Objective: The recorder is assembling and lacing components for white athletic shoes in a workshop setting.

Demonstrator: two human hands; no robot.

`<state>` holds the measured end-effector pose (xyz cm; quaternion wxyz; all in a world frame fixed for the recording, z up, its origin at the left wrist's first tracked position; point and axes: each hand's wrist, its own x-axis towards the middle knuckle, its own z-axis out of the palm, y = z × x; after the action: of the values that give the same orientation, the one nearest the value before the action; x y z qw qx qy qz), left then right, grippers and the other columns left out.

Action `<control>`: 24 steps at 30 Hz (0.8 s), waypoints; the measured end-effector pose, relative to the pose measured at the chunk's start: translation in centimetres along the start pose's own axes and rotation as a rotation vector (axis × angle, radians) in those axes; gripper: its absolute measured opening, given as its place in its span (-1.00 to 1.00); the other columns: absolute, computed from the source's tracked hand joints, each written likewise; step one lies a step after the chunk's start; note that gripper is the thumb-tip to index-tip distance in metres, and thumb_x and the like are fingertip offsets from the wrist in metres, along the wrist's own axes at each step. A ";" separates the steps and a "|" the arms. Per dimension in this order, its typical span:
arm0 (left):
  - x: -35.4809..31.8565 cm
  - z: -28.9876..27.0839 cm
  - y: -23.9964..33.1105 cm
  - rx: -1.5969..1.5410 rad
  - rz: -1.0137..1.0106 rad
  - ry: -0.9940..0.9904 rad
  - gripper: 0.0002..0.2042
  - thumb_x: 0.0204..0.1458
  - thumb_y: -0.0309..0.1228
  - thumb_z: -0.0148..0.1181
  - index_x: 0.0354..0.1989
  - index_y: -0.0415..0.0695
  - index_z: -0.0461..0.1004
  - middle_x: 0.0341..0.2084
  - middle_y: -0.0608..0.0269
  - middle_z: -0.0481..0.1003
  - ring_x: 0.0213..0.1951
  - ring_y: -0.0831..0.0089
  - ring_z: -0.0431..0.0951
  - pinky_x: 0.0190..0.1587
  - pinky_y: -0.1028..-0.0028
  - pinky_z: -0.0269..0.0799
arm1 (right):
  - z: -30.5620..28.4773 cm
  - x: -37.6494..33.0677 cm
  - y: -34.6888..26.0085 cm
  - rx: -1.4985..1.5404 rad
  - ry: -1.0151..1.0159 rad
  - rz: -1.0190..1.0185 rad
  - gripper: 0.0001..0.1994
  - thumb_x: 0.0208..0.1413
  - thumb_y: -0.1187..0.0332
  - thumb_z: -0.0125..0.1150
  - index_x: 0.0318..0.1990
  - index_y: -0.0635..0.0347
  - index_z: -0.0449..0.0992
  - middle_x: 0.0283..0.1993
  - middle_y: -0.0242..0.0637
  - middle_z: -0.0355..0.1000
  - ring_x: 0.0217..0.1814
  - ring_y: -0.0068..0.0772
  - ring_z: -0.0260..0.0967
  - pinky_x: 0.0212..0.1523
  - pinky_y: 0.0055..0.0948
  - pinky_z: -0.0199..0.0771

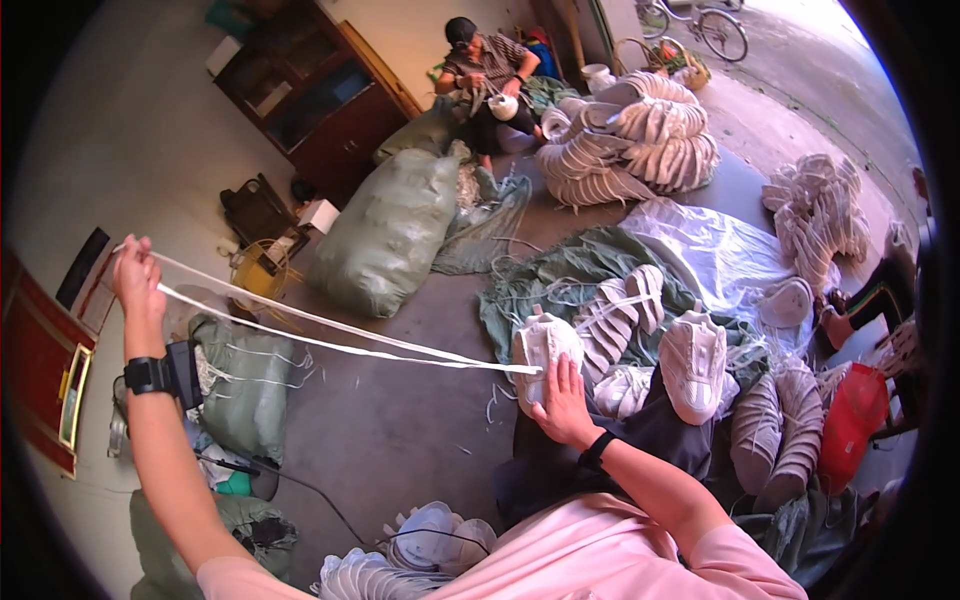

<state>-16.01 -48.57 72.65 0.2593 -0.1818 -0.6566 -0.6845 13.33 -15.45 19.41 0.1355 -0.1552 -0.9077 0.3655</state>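
Note:
A white shoe (541, 338) rests toe-end near my right knee, with lace holes along its front. My left hand (138, 275) is raised far out to the left, its fingers closed on a white shoelace (330, 345). Two strands of the lace run taut from that hand to the shoe. My right hand (563, 402) lies flat on the shoe's side, fingers stretched out beside the point where the strands meet it. A second white shoe (692, 366) sits on my lap to the right.
Stacked shoe uppers (610, 325) lie on a green sheet ahead, with larger piles (640, 140) behind. A stuffed sack (390, 230) stands left of them. Another person (490, 75) sits working at the back. A red bag (852, 420) is at the right.

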 end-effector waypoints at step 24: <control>-8.7 3.5 14.1 -0.133 0.025 -0.388 -0.87 0.29 -0.38 -0.20 -0.15 -0.12 0.28 -0.47 0.26 0.40 -0.68 0.71 0.11 -0.69 0.68 0.00 | -3.4 -6.9 -4.5 0.041 -0.047 0.009 -0.10 -0.02 0.13 0.07 0.37 0.41 -0.26 0.45 0.21 -0.43 0.50 0.27 -0.53 0.38 0.18 -0.34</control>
<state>-1.02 -44.18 79.16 0.1238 -0.3352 -0.6454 -0.6751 20.03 -19.06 24.06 0.1158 -0.1479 -0.9023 0.3880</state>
